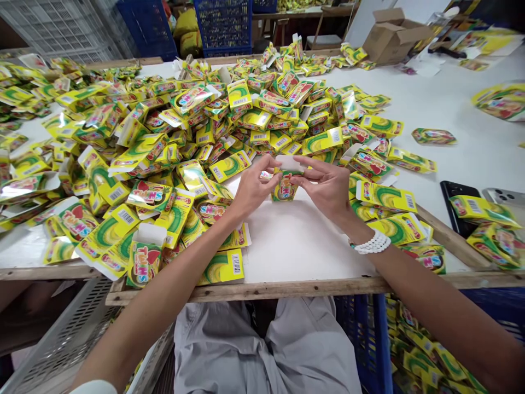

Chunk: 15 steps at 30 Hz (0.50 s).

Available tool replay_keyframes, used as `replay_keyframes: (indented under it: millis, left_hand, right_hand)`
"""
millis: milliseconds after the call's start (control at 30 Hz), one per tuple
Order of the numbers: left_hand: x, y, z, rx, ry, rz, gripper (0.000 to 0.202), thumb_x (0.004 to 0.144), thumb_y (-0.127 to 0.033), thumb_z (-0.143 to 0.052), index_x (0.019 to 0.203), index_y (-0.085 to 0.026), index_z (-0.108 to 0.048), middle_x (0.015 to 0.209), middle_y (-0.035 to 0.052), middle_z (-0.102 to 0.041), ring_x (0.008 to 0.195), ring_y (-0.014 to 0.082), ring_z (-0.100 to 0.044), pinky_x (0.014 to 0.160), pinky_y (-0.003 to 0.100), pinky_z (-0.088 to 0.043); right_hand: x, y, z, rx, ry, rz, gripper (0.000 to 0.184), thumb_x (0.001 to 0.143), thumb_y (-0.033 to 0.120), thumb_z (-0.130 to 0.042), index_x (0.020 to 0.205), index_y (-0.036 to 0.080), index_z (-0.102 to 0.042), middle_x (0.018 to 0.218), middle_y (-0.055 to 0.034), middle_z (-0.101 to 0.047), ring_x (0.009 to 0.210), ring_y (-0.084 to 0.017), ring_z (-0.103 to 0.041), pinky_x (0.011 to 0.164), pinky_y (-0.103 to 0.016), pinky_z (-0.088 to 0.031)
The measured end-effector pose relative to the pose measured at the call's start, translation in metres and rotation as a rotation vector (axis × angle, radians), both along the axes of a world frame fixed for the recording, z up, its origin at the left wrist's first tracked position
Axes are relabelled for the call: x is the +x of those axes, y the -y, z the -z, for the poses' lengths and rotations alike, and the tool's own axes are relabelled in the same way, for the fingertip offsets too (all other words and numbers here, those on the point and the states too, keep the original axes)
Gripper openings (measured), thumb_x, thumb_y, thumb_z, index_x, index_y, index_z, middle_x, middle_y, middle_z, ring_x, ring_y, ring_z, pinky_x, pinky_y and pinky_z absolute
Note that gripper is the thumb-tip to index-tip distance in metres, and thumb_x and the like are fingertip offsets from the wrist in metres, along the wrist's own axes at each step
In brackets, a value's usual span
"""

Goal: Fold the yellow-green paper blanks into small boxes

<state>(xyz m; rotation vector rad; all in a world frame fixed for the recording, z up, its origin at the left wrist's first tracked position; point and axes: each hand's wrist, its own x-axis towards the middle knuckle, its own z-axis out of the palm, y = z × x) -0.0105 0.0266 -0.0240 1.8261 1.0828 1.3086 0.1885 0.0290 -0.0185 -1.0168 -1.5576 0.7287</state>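
Note:
Both hands meet over the white table (299,246), holding one small yellow-green carton (285,183) upright between them. My left hand (254,186) pinches its left side with fingers closed. From the right, my right hand (326,186) grips it, fingers by the white open top flap. A white bead bracelet (371,244) sits on my right wrist. A large heap of flat and folded yellow-green cartons (197,126) spreads behind and left of my hands.
A black phone (455,205) and a second phone (504,196) lie at the right. A brown cardboard box (389,33) stands at the far right back. Blue crates (223,24) stand behind the table; another blue crate (369,339) with cartons sits below the wooden edge.

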Motion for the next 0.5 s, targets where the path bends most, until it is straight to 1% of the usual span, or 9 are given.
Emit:
replay_keyframes:
  millis: [67, 133, 233, 300, 367, 433, 500]
  left_hand:
    - [-0.001, 0.000, -0.002, -0.006, -0.013, 0.005, 0.021, 0.094, -0.035, -0.069, 0.109, -0.019, -0.068, 0.122, 0.0083, -0.076, 0.103, 0.0176, -0.069, 0.077, 0.023, -0.058]
    - [-0.003, -0.001, -0.004, -0.008, -0.017, 0.007, 0.023, 0.094, -0.037, -0.070, 0.108, -0.019, -0.069, 0.120, 0.0080, -0.076, 0.103, 0.0179, -0.070, 0.078, 0.024, -0.056]
    - [-0.005, -0.003, -0.005, -0.019, -0.012, 0.022, 0.029, 0.093, -0.044, -0.072, 0.105, -0.018, -0.069, 0.115, 0.0074, -0.077, 0.102, 0.0184, -0.071, 0.082, 0.025, -0.056]
    - [-0.005, -0.003, -0.005, -0.023, 0.006, 0.045, 0.034, 0.092, -0.050, -0.074, 0.101, -0.018, -0.070, 0.112, 0.0072, -0.077, 0.101, 0.0186, -0.071, 0.084, 0.026, -0.055]
    - [-0.004, -0.003, -0.006, -0.022, 0.016, 0.083, 0.035, 0.092, -0.052, -0.075, 0.097, -0.017, -0.071, 0.105, 0.0067, -0.077, 0.098, 0.0185, -0.071, 0.083, 0.027, -0.055]
    - [-0.003, -0.002, -0.008, -0.030, 0.017, 0.122, 0.035, 0.092, -0.052, -0.076, 0.094, -0.017, -0.072, 0.097, 0.0059, -0.077, 0.091, 0.0180, -0.070, 0.081, 0.027, -0.055]
    - [-0.002, -0.002, -0.009, -0.053, 0.020, 0.149, 0.038, 0.091, -0.054, -0.077, 0.093, -0.017, -0.072, 0.094, 0.0057, -0.076, 0.086, 0.0174, -0.070, 0.077, 0.027, -0.055]
  right_hand:
    - [0.000, 0.001, -0.001, 0.015, 0.028, 0.004, 0.045, 0.077, 0.025, -0.091, 0.121, 0.026, -0.084, 0.108, -0.0033, -0.085, 0.094, -0.030, -0.084, 0.093, -0.045, -0.071]
    - [0.001, 0.001, -0.002, 0.021, 0.050, 0.004, 0.035, 0.078, 0.025, -0.090, 0.113, 0.026, -0.086, 0.108, -0.0035, -0.085, 0.095, -0.030, -0.084, 0.094, -0.045, -0.070]
    - [0.004, -0.002, -0.003, 0.000, 0.064, -0.024, 0.022, 0.078, 0.029, -0.090, 0.100, 0.025, -0.088, 0.100, -0.0042, -0.086, 0.091, -0.031, -0.084, 0.090, -0.045, -0.070]
    - [0.007, -0.005, -0.004, -0.053, 0.064, -0.077, 0.022, 0.076, 0.032, -0.092, 0.097, 0.024, -0.088, 0.097, -0.0049, -0.086, 0.088, -0.031, -0.084, 0.086, -0.044, -0.071]
    - [0.010, -0.007, -0.007, -0.117, 0.062, -0.133, 0.025, 0.074, 0.034, -0.093, 0.095, 0.023, -0.088, 0.097, -0.0062, -0.086, 0.087, -0.030, -0.084, 0.082, -0.042, -0.071]
    - [0.012, -0.008, -0.011, -0.167, 0.057, -0.173, 0.029, 0.071, 0.036, -0.096, 0.094, 0.022, -0.088, 0.095, -0.0073, -0.086, 0.087, -0.030, -0.083, 0.081, -0.041, -0.071]
    - [0.014, -0.006, -0.015, -0.190, 0.056, -0.192, 0.030, 0.070, 0.039, -0.098, 0.093, 0.022, -0.088, 0.091, -0.0075, -0.086, 0.085, -0.030, -0.083, 0.080, -0.042, -0.070]
